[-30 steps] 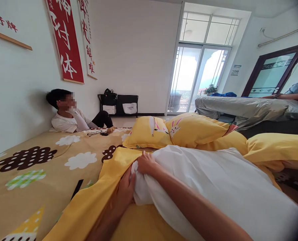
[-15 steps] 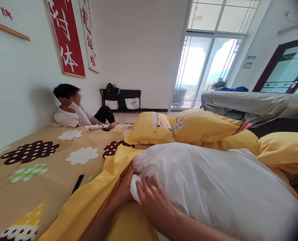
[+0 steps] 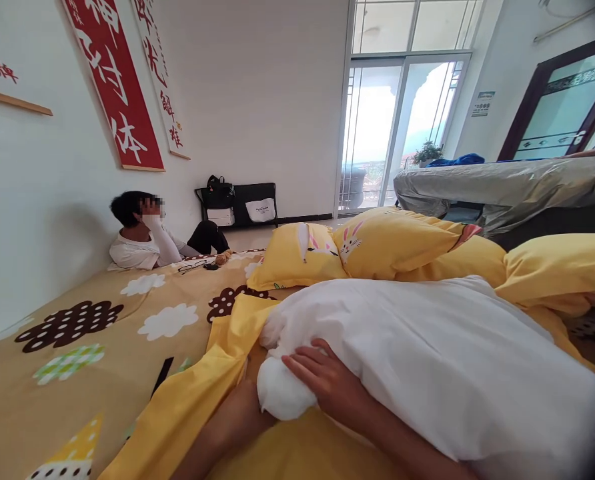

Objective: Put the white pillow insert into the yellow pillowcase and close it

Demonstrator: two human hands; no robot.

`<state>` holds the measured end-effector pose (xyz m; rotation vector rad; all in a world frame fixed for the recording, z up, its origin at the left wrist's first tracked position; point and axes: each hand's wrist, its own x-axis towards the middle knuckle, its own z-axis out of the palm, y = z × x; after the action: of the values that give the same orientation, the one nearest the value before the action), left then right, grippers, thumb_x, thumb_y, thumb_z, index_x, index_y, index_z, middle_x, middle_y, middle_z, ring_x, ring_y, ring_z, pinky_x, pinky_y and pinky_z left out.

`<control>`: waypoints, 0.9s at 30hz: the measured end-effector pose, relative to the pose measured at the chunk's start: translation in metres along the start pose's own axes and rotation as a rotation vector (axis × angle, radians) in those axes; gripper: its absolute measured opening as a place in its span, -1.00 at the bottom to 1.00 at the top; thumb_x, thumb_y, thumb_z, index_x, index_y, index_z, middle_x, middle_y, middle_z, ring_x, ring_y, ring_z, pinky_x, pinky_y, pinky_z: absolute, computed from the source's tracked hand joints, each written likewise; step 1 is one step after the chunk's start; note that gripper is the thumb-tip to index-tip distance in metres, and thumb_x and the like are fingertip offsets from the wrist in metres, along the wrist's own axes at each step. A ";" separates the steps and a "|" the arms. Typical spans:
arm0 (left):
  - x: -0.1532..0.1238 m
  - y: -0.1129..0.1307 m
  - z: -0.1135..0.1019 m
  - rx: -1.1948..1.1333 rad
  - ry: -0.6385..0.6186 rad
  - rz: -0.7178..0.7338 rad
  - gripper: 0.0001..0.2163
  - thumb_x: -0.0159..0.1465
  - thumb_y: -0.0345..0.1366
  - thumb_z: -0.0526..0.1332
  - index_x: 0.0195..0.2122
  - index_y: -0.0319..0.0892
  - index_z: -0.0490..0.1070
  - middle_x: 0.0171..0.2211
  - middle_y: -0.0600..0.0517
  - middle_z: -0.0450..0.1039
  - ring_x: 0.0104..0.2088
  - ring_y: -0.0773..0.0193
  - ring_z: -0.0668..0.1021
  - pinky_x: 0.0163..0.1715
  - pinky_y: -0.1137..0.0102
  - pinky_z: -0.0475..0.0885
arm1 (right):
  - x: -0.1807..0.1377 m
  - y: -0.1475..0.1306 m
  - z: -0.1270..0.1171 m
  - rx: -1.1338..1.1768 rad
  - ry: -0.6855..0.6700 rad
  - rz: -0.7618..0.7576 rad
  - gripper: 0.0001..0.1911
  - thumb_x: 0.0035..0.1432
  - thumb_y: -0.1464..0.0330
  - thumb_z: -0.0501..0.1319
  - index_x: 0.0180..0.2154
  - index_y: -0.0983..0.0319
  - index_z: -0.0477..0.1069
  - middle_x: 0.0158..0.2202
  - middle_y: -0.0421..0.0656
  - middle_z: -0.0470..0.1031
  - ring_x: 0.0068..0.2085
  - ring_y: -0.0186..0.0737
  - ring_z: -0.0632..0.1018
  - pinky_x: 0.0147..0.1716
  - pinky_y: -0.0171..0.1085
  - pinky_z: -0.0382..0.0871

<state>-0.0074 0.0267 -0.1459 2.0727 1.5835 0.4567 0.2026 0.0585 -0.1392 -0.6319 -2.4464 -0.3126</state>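
Head view of a bed (image 3: 77,373) spread with a tan sheet printed with clouds. A white pillow insert (image 3: 427,360) lies across the foreground, its near corner bunched into a ball at the mouth of a yellow pillowcase (image 3: 197,407), which lies slack beneath and to the left of it. The right hand (image 3: 330,380) lies over that bunched corner, fingers curled around it and holding it compressed (a compact corner fits the opening more readily than a loose one). The left hand (image 3: 247,400) reaches under the corner into the yellow cloth; its fingers are hidden, so its grip cannot be told. Beyond the insert, filled yellow pillows (image 3: 357,250) with a rabbit print lie touching one another. At the far edge a person (image 3: 150,240) leans on the wall beneath red banners (image 3: 112,87).
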 end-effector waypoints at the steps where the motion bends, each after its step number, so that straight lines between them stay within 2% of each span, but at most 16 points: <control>1: -0.007 0.009 -0.005 -0.027 -0.041 0.053 -0.54 0.11 -0.13 0.21 0.07 0.00 0.39 0.00 0.00 0.49 -0.08 0.09 0.54 -0.07 0.33 0.45 | 0.012 0.012 -0.007 0.087 -0.045 0.028 -0.52 0.16 0.61 -0.02 0.06 0.23 0.38 -0.09 -0.08 0.55 -0.03 -0.19 0.49 0.07 -0.10 0.19; 3: -0.018 0.030 -0.019 -0.040 -0.109 0.195 -0.46 0.11 -0.16 0.23 0.16 0.09 0.28 0.12 0.08 0.39 0.07 0.13 0.44 0.10 0.36 0.33 | 0.040 0.030 -0.020 0.226 -0.156 0.096 -0.59 0.09 0.58 0.07 -0.07 0.17 0.46 -0.14 -0.14 0.56 -0.08 -0.22 0.50 0.04 -0.17 0.17; 5: -0.025 0.048 -0.034 0.030 -0.149 0.303 -0.50 0.11 -0.17 0.25 0.12 0.13 0.32 0.10 0.13 0.40 0.08 0.10 0.41 0.14 0.34 0.26 | 0.065 0.039 -0.024 0.275 -0.254 0.151 -0.66 0.02 0.52 0.14 -0.16 0.14 0.50 -0.18 -0.17 0.56 -0.09 -0.22 0.49 0.00 -0.21 0.14; 8: -0.024 0.059 -0.046 0.129 -0.116 0.271 -0.70 0.15 -0.04 0.22 -0.11 0.04 0.47 -0.13 0.10 0.53 -0.14 0.14 0.50 -0.09 0.37 0.35 | 0.082 0.037 -0.014 0.223 -0.337 0.167 -0.80 0.01 0.42 0.18 -0.26 0.19 0.49 -0.21 -0.15 0.54 -0.11 -0.18 0.48 -0.07 -0.21 0.14; 11: -0.016 0.052 -0.042 0.109 -0.028 0.171 -0.71 0.23 -0.01 0.10 -0.39 -0.06 0.49 -0.39 0.07 0.53 -0.38 0.23 0.48 -0.36 0.40 0.30 | 0.069 0.023 0.006 0.177 -0.515 0.071 -0.86 0.01 0.31 0.22 -0.33 0.22 0.44 -0.29 -0.15 0.53 -0.21 -0.17 0.48 -0.17 -0.20 0.19; 13: -0.012 0.046 -0.033 0.115 0.009 0.153 -0.67 0.27 -0.08 0.05 -0.54 -0.10 0.43 -0.52 0.07 0.47 -0.46 0.26 0.43 -0.41 0.39 0.24 | 0.054 0.010 0.015 0.108 -0.656 -0.043 -0.84 -0.04 0.31 0.27 -0.35 0.21 0.43 -0.33 -0.15 0.53 -0.22 -0.12 0.47 -0.16 -0.16 0.20; 16: -0.008 0.047 -0.020 0.151 0.081 0.231 -0.67 0.27 -0.18 0.03 -0.62 -0.13 0.32 -0.59 0.05 0.40 -0.49 0.28 0.38 -0.22 0.32 0.25 | 0.046 -0.004 0.022 0.000 -0.775 -0.139 -0.86 -0.12 0.36 0.32 -0.43 0.22 0.41 -0.33 -0.11 0.53 -0.13 -0.02 0.46 -0.05 -0.07 0.18; 18: -0.006 0.054 -0.016 0.122 0.165 0.319 -0.70 0.24 -0.23 0.01 -0.62 -0.15 0.26 -0.59 0.05 0.39 -0.50 0.31 0.35 -0.12 0.26 0.22 | 0.057 -0.006 0.027 0.020 -0.838 -0.066 -0.88 -0.08 0.38 0.31 -0.42 0.24 0.43 -0.29 -0.09 0.55 -0.12 -0.03 0.48 -0.09 -0.13 0.23; 21: -0.001 0.056 -0.016 0.033 0.263 0.376 -0.73 0.22 -0.26 -0.01 -0.61 -0.17 0.19 -0.58 0.05 0.36 -0.49 0.32 0.33 -0.17 0.28 0.20 | 0.084 0.001 0.031 0.077 -0.866 0.082 -0.84 0.11 0.40 0.18 -0.25 0.30 0.46 -0.23 -0.07 0.56 -0.23 -0.14 0.53 -0.35 -0.29 0.28; 23: 0.002 0.046 -0.018 0.005 0.269 0.311 -0.73 0.22 -0.23 -0.02 -0.61 -0.17 0.17 -0.58 0.03 0.34 -0.45 0.29 0.33 -0.25 0.31 0.19 | 0.096 0.008 0.022 0.094 -0.853 0.093 -0.80 0.15 0.38 0.15 -0.21 0.30 0.47 -0.24 -0.09 0.57 -0.29 -0.18 0.54 -0.46 -0.33 0.24; 25: 0.003 0.029 -0.019 -0.027 0.222 0.191 -0.72 0.23 -0.20 -0.04 -0.60 -0.16 0.15 -0.58 0.02 0.32 -0.45 0.27 0.33 -0.35 0.35 0.18 | 0.095 0.013 0.001 0.156 -0.850 0.052 -0.77 0.10 0.35 0.21 -0.16 0.22 0.48 -0.23 -0.20 0.58 -0.28 -0.24 0.55 -0.44 -0.37 0.26; 27: 0.002 0.011 -0.018 -0.047 0.156 0.123 -0.75 0.22 -0.21 -0.03 -0.58 -0.16 0.18 -0.56 0.03 0.35 -0.45 0.27 0.33 -0.41 0.37 0.16 | 0.080 0.011 -0.028 0.223 -0.756 0.027 -0.66 0.06 0.34 0.26 -0.06 0.13 0.46 -0.15 -0.26 0.57 -0.18 -0.27 0.55 -0.27 -0.39 0.32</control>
<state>-0.0081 0.0292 -0.1249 2.1512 1.5202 0.7081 0.1641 0.0877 -0.0682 -0.7817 -3.1146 0.2662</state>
